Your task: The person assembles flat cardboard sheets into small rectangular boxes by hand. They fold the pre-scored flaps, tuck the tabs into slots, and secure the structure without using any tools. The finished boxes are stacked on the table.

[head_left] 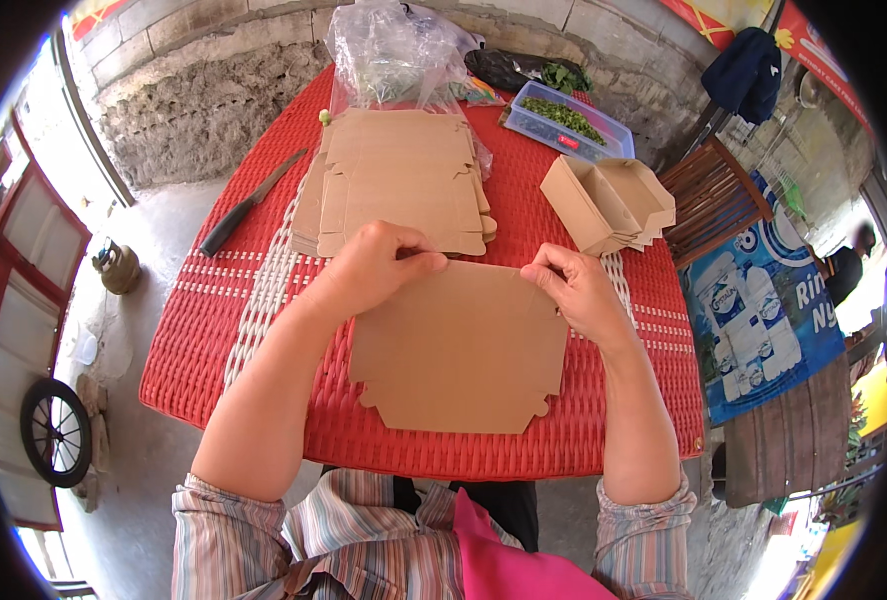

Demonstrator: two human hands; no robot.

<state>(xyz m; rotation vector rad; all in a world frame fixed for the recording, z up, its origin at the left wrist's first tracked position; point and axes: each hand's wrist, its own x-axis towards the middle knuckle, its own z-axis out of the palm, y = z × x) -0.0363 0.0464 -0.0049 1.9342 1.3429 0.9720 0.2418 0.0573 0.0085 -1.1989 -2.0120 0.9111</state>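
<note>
In front of me a flat, die-cut cardboard box blank (459, 350) lies over the near part of the red woven table. My left hand (389, 265) pinches its far edge near the left corner. At the far right corner my right hand (579, 290) grips the same blank between thumb and fingers. Just beyond my hands is a stack of flat box blanks (399, 180). To the right of the stack stands a folded cardboard box (604, 200) with its lid up, apparently on further cardboard.
A knife (249, 205) with a black handle lies at the table's left. Toward the back are a clear plastic bag (394, 60) and a blue-tinted plastic tub (614, 140) of chopped greens. A wooden chair (719, 195) stands at the right edge of the red table (214, 340).
</note>
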